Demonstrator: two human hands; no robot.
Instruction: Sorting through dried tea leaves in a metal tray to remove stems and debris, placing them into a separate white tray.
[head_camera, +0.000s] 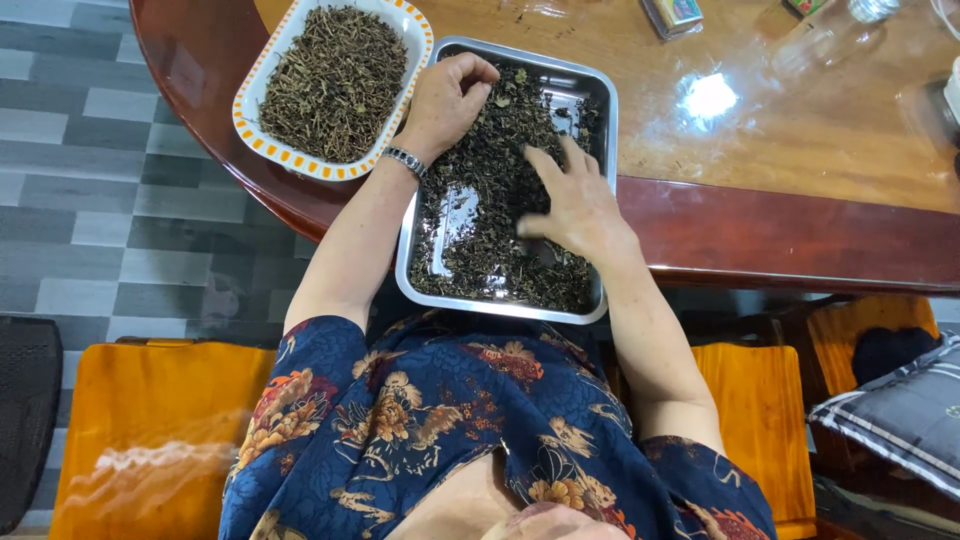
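Note:
A steel rectangular tray (603, 130) sits at the near edge of the table, overhanging toward my lap, and holds dark dried leaves and stems (490, 190). My left hand (447, 98), with a metal watch on the wrist, is curled at the tray's far left corner, its fingertips pinched on some of the dried leaves. My right hand (577, 208) lies flat on the leaves in the tray's right half, fingers spread. To the left, touching the tray, stands a white dish with an orange-patterned rim (248, 122), filled with dried brown stems (335, 80).
The glossy wooden table (780, 130) has a red-brown curved edge. A small box (672, 12) and a clear glass bottle (830, 35) lie at the far side. Orange chairs (150, 420) flank me, and a striped grey cushion (900, 410) rests at the right.

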